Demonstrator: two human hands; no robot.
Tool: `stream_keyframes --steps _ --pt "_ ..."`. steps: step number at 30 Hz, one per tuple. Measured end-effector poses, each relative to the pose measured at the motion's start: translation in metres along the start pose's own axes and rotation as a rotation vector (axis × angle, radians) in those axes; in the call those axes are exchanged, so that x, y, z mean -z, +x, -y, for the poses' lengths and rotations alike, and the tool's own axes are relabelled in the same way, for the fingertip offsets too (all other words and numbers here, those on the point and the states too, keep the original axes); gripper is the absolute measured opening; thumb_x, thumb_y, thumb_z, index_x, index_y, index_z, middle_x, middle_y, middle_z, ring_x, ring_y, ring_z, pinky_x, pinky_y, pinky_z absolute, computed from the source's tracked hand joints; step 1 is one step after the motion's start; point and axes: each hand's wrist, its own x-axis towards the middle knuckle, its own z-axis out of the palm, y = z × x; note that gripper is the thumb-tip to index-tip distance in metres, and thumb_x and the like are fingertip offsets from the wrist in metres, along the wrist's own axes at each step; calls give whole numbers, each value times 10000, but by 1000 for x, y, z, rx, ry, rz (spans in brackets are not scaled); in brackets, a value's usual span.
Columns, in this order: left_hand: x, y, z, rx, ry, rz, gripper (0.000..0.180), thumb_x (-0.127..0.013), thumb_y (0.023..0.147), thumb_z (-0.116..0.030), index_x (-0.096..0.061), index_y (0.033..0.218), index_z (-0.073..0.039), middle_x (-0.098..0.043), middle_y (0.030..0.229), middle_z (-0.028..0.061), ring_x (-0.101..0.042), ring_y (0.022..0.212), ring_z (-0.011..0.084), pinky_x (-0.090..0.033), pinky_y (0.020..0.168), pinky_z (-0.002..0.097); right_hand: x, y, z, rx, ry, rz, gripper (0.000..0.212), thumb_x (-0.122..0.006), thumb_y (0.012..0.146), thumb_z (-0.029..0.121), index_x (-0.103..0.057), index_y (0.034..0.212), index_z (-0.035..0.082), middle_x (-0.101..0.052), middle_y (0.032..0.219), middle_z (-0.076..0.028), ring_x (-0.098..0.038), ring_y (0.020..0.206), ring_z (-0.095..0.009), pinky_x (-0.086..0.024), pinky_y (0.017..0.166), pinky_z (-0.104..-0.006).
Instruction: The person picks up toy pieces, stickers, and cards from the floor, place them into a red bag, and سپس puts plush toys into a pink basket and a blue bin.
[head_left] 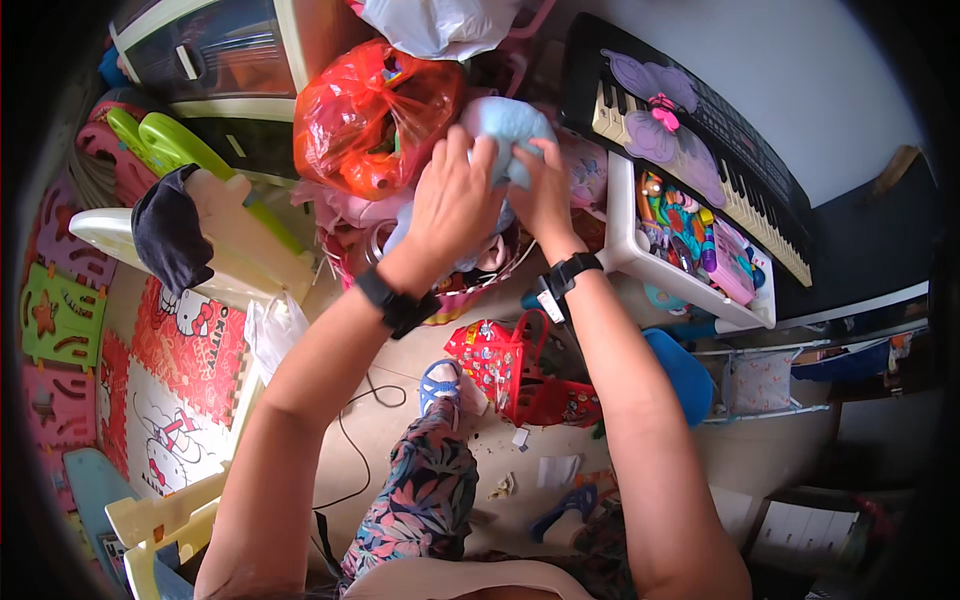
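A soft light blue thing (512,118), plush-like and rounded, is held up between my two hands over a full pink basket (465,300). My left hand (458,195) has its fingers closed over its near left side. On the right, my right hand (543,195) grips the near edge with bent fingers. What the thing is exactly, I cannot tell, as my fingers hide its lower part. Touching or close by on the left is a translucent red plastic bag (375,110) stuffed with toys. Pale blue and pink items in the basket show under my wrists.
A white drawer of small toys (690,240) stands at right below a keyboard (700,130). A red patterned bag (500,365) and scraps lie on the floor by my feet. A dark cable (365,440) runs there. Left are a cream plastic slide (250,240) and foam mats (185,350).
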Motion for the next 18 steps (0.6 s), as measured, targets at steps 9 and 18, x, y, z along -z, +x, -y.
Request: stream_keyframes --steps 9,18 --pt "-69 47 55 -345 247 -90 574 -592 723 -30 -560 1257 -238 -423 1334 263 -613 948 409 -508 844 435 -37 -20 22 8 236 45 434 -653 652 57 -643 1086 48 -489 1232 -223 -410 1156 -408 -345 1008 -459" --pt "-21 51 47 -352 260 -74 453 -674 769 -158 -565 1204 -90 -569 1164 201 -557 1054 373 -446 912 428 57 -42 4 -43 422 176 559 -711 665 152 -586 1206 85 -422 1345 -215 -425 1243 -362 -369 1033 -400"
